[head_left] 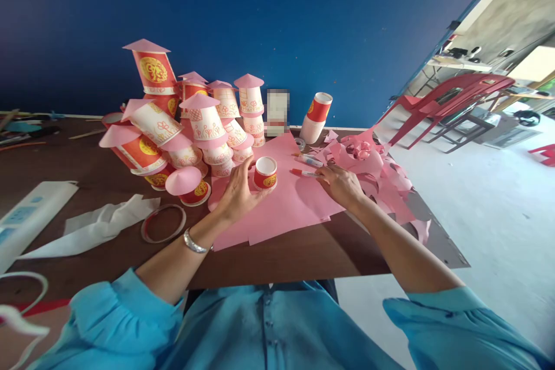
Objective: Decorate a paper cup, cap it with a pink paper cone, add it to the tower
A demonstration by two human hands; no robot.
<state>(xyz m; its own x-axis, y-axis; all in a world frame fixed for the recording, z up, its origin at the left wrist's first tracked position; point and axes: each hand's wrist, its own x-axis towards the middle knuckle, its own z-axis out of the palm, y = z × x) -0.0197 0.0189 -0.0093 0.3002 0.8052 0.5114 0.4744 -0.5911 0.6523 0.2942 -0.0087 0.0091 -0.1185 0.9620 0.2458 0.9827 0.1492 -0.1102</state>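
Light pours in from the right, glaring off the floor (489, 202), while the blue wall (243, 17) dims leftward. Shadow lies on the pink paper (277, 214) by the right hand (340, 186); the outer sleeves (125, 318) look stretched.

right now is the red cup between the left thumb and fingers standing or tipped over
Standing: the red cup rests on the pink paper, its round white end facing up.

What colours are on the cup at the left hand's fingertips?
The cup is red with yellow patterning and white edges, best seen in the head view.
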